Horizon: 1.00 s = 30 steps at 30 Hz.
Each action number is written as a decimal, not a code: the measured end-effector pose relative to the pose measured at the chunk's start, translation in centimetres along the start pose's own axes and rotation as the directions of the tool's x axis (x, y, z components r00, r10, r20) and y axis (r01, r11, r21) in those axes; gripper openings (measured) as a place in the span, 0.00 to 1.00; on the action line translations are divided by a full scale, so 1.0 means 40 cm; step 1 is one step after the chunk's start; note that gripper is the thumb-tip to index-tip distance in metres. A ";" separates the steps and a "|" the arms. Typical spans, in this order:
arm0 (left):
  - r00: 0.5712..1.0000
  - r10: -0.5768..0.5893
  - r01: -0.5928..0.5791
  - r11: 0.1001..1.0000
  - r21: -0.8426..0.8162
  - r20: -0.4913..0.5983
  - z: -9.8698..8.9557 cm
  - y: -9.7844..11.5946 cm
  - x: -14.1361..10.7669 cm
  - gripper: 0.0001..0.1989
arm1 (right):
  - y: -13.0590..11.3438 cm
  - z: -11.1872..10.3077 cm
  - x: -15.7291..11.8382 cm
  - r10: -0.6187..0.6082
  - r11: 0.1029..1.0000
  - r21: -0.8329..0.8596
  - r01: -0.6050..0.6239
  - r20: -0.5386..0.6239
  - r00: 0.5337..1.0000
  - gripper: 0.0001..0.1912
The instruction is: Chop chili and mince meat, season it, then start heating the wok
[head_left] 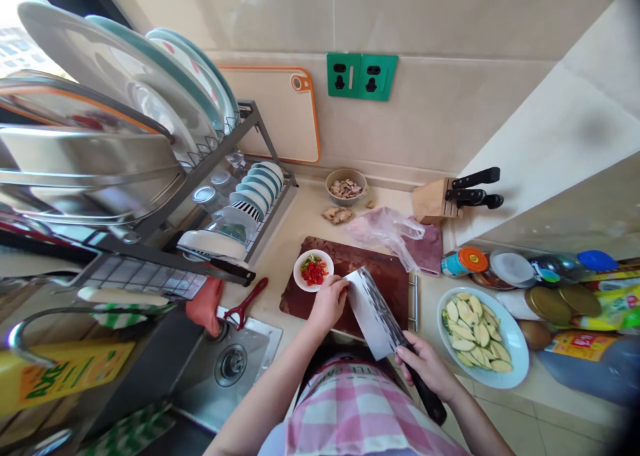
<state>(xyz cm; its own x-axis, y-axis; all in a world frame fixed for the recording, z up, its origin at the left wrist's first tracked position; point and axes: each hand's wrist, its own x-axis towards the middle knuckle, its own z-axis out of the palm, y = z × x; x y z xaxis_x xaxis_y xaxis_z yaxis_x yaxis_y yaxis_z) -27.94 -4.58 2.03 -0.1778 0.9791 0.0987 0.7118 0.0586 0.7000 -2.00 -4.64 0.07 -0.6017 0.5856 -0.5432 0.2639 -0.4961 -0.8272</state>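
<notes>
My right hand (pixel 425 363) is wrapped round the black handle of a cleaver (pixel 373 309), whose broad blade is tilted above the near edge of a brown cutting board (pixel 383 269). At the blade's far left corner, my left hand (pixel 330 304) has its fingers closed together against the metal; exactly how they grip it is partly hidden. Just beyond the left hand, a small white bowl (pixel 313 271) of chopped red and green peppers sits on the board's left part. To the right, a light-blue plate (pixel 517 349) carries pale green-edged slices.
A beige bowl of sliced pieces (pixel 346 187), ginger (pixel 337 215) and a plastic bag (pixel 385 228) lie behind the board. A knife block (pixel 431 199) stands back right, near jars and bottles. Left are a dish rack (pixel 270 136), red peeler (pixel 246 303) and sink (pixel 200 389).
</notes>
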 end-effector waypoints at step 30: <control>0.624 -0.775 0.542 0.525 -0.657 -0.104 -0.197 -0.325 0.281 0.12 | -0.054 -0.090 0.129 -0.632 0.529 -0.826 0.191 -0.234 0.739 0.18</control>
<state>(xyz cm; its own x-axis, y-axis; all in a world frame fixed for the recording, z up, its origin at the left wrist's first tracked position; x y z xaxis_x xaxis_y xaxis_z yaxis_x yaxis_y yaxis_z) -44.56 4.13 -0.38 -0.7327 0.5453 -0.4071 -0.1693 0.4334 0.8852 -2.97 1.75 -1.46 -0.4347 0.8962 0.0881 0.6477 0.3791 -0.6608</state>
